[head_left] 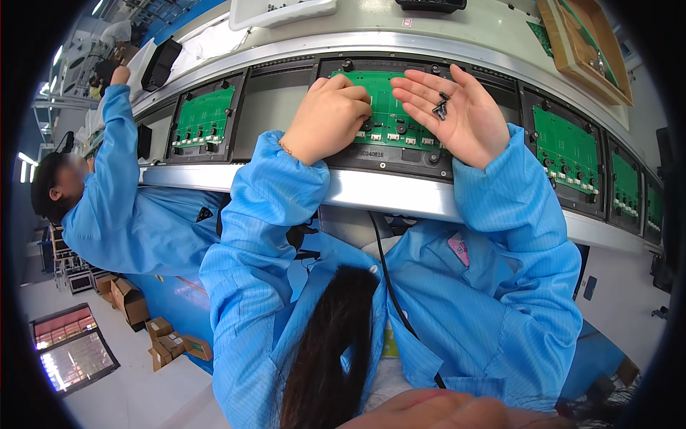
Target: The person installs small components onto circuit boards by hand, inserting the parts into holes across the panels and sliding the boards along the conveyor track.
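My left hand [325,120] is over the left part of a green circuit board [386,86], back of the hand up and fingers bent together. Its fingertips are down by the board, near a round black part [367,124]; what they pinch, if anything, is hidden. To the right, my right hand [468,123] is held palm up with its fingers stretched out. Several small black cylindrical components [440,109] lie loose on that palm. The board sits in a black frame [391,159], with white connectors [392,136] along its near edge.
More framed circuit boards lie along the line, one to the left [203,118] and others to the right [567,151]. A metal rail [386,191] runs in front. Beyond stand a white tray [282,13] and a cardboard box [572,57]. Another person in blue [121,186] works at left.
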Demonstrator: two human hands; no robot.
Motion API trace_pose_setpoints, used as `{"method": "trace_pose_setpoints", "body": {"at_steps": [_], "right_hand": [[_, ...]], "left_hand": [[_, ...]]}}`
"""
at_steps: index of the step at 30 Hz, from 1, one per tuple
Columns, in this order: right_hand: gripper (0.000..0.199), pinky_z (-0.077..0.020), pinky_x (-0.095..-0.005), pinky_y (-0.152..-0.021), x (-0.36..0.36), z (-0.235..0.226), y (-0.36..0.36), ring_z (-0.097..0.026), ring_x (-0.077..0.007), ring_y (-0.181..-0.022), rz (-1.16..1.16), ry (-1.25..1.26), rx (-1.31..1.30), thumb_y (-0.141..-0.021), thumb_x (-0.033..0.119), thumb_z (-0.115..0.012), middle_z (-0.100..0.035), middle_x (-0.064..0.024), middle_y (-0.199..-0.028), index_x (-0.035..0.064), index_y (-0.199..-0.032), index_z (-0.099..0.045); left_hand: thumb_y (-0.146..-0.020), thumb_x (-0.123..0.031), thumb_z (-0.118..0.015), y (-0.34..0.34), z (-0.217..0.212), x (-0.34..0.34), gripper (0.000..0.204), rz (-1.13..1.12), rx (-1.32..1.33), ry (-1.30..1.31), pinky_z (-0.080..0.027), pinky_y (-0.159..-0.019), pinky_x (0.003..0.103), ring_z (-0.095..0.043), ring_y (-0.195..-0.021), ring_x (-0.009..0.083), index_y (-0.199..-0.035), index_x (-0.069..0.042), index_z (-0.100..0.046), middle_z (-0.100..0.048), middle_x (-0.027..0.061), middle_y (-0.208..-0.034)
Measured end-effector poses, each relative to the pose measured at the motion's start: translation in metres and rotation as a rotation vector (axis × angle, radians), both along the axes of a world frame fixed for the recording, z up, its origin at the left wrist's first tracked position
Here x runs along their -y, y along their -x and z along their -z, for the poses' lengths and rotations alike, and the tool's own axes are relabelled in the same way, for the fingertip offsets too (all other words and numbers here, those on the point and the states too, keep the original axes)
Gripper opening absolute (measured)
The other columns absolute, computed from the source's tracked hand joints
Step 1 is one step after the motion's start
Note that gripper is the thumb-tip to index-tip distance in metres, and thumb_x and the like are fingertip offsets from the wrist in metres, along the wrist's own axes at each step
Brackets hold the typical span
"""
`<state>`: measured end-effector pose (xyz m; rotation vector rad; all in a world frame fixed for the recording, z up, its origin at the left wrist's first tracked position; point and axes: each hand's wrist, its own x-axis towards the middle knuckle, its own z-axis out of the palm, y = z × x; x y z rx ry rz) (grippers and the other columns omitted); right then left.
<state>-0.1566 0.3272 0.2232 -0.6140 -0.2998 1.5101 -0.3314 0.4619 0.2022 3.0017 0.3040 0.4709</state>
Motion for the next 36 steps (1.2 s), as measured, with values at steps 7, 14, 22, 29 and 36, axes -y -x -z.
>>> {"method": "trace_pose_setpoints", "body": {"at_steps": [7, 14, 22, 29, 36], "right_hand": [[0.056, -0.0352, -0.0373, -0.104, -0.001, 0.003, -0.004, -0.044, -0.0324, -0.12, -0.008, -0.021, -0.002, -0.096, 0.032, -0.031, -0.039, -0.0293, -0.129, -0.013, -0.129, -0.03], [0.056, -0.0354, -0.0372, -0.104, -0.002, -0.001, -0.003, -0.044, -0.0322, -0.119, 0.01, -0.031, 0.018, -0.096, 0.032, -0.031, -0.04, -0.0291, -0.129, -0.013, -0.129, -0.03], [0.056, -0.0347, -0.0375, -0.104, -0.002, -0.002, 0.002, -0.044, -0.0324, -0.12, 0.022, -0.024, 0.019, -0.096, 0.033, -0.03, -0.039, -0.0293, -0.129, -0.0129, -0.129, -0.03], [0.056, -0.0342, -0.0382, -0.104, -0.003, -0.001, 0.003, -0.044, -0.033, -0.12, 0.015, -0.021, 0.02, -0.096, 0.033, -0.029, -0.039, -0.0294, -0.13, -0.0131, -0.129, -0.03], [0.056, -0.0339, -0.0384, -0.105, -0.005, 0.001, 0.002, -0.044, -0.0331, -0.12, 0.027, -0.039, 0.016, -0.096, 0.032, -0.03, -0.039, -0.0292, -0.129, -0.0133, -0.129, -0.03]], "left_hand": [[-0.072, -0.008, -0.063, 0.002, 0.002, -0.007, 0.006, 0.021, -0.005, 0.045, -0.043, -0.077, 0.032, -0.052, -0.082, 0.02, -0.077, -0.007, -0.067, -0.061, -0.0014, -0.085], [-0.071, -0.009, -0.063, -0.007, -0.005, -0.003, 0.007, 0.071, 0.024, 0.23, -0.043, -0.077, 0.033, -0.052, -0.08, 0.0204, -0.077, -0.007, -0.066, -0.061, 0.0002, -0.084], [-0.069, -0.01, -0.063, -0.018, -0.008, 0.006, 0.007, 0.13, -0.126, -0.13, -0.041, -0.079, 0.031, -0.053, -0.082, 0.0202, -0.075, -0.009, -0.068, -0.063, 0.0013, -0.084], [-0.066, -0.01, -0.065, -0.022, -0.011, 0.013, 0.008, 0.124, -0.156, -0.271, -0.04, -0.078, 0.03, -0.053, -0.081, 0.0201, -0.073, -0.009, -0.068, -0.063, 0.001, -0.083], [-0.067, -0.01, -0.064, -0.031, -0.025, 0.012, 0.009, 0.017, -0.377, -0.144, -0.04, -0.079, 0.031, -0.053, -0.082, 0.0203, -0.075, -0.011, -0.068, -0.065, 0.0004, -0.085]]}}
